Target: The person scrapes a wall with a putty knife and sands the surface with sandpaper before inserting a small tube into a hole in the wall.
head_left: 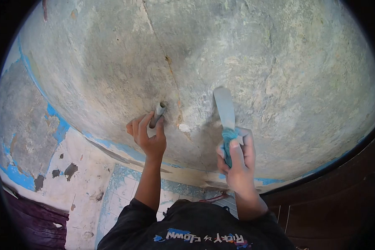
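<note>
Closest to us, the black printed shirt (pixel 196 233) fills the bottom of the view, and both our bare forearms rise from it toward the wall. Our right hand (pixel 236 160) has its fingers wrapped tight around the blue-wrapped handle of a putty knife (pixel 226 118), thumb pressed along the grip; the grey blade points up and lies against the plaster just right of the crack (pixel 171 71). Our left hand (pixel 149 135) pinches a short grey tube (pixel 157 114) between thumb and fingers, its end set against the wall beside the same crack, the remaining fingers spread on the surface. Between the two tools sits a small pale patch of filler (pixel 184 127), touching the crack line. To work this well, we judge the blade should stay at a shallow tilt with firm, even pressure, drawn across the crack rather than along it, while the left hand keeps the tube steady. Beyond, the weathered grey wall (pixel 279 62) shows flaking blue paint (pixel 56 121) at its left edge, with tiled floor (pixel 125 187) below
</note>
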Available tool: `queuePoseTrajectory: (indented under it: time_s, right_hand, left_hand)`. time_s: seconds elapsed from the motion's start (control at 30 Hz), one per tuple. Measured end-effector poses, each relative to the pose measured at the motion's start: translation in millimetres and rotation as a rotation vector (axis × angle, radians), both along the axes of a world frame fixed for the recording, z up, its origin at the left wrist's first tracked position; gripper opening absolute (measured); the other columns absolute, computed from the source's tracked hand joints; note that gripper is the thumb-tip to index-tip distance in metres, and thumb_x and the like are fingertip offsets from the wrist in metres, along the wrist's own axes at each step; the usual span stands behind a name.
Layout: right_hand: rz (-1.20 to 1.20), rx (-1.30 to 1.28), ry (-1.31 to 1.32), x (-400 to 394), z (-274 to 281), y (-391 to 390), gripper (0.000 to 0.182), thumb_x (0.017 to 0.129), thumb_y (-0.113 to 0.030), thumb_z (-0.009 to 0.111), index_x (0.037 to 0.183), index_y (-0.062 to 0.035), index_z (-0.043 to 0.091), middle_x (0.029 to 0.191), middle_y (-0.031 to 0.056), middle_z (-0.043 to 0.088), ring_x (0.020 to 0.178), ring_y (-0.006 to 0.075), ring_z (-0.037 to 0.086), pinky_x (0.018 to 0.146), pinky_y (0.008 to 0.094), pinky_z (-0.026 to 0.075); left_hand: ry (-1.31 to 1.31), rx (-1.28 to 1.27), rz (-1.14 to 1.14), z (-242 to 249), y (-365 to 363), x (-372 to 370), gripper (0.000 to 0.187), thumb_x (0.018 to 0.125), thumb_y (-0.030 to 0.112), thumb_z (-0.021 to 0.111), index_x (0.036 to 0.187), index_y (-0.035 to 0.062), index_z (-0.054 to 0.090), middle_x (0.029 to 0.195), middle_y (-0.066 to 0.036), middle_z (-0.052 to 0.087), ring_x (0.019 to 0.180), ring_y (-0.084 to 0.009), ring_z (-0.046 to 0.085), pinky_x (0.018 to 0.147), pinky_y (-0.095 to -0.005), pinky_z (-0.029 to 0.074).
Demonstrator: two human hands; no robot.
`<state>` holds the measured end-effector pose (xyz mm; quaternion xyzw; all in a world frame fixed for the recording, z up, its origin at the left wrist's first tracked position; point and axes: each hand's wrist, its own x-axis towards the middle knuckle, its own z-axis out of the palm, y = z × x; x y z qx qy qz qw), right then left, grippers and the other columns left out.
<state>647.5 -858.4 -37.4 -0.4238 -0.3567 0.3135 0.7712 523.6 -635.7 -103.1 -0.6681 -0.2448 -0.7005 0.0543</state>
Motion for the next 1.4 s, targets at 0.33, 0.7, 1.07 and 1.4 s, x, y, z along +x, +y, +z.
queuePoseTrajectory:
  time_s: [0.33, 0.7, 1.07, 1.4]
  right_hand:
    - [-0.039, 0.036, -0.024, -5, -6, 6, 0.026, 0.108, -0.027, 0.047, 0.126, -0.0089, 0.043, 0.08, 0.0029, 0.056, 0.051, 0.0033, 0.04, 0.045, 0.0197, 0.032]
    - [0.077, 0.081, 0.129, -7, 8, 8, 0.023, 0.11, -0.027, 0.042, 0.129, -0.0137, 0.042, 0.081, 0.0069, 0.054, 0.046, 0.0054, 0.037, 0.039, 0.02, 0.03]
    - [0.249, 0.179, 0.507, -4, 22, -14, 0.024, 0.109, -0.032, 0.044, 0.129, -0.0192, 0.042, 0.085, 0.0091, 0.052, 0.05, 0.0074, 0.039, 0.04, 0.0208, 0.03]
    - [0.148, 0.253, 0.567, -23, 31, -8, 0.022, 0.11, -0.03, 0.042, 0.129, -0.0206, 0.042, 0.084, 0.0081, 0.05, 0.05, 0.0078, 0.038, 0.039, 0.0203, 0.029]
  left_hand:
    - [0.065, 0.024, 0.005, 4, -10, -2, 0.031, 0.073, 0.003, 0.082, 0.102, 0.0089, 0.073, 0.093, -0.004, 0.064, 0.093, -0.0258, 0.051, 0.085, -0.0396, 0.039]
    - [0.054, -0.002, -0.019, 13, -17, -5, 0.034, 0.069, 0.002, 0.081, 0.101, 0.0118, 0.077, 0.096, -0.005, 0.064, 0.096, -0.0274, 0.051, 0.087, -0.0398, 0.039]
    - [0.049, 0.002, -0.032, 14, -9, -13, 0.031, 0.071, 0.002, 0.079, 0.1, 0.012, 0.077, 0.097, -0.005, 0.063, 0.098, -0.0278, 0.051, 0.087, -0.0413, 0.039]
    - [0.036, 0.115, -0.127, 30, 14, -12, 0.029, 0.073, 0.002, 0.08, 0.099, 0.0134, 0.076, 0.099, -0.003, 0.063, 0.096, -0.0277, 0.049, 0.086, -0.0416, 0.04]
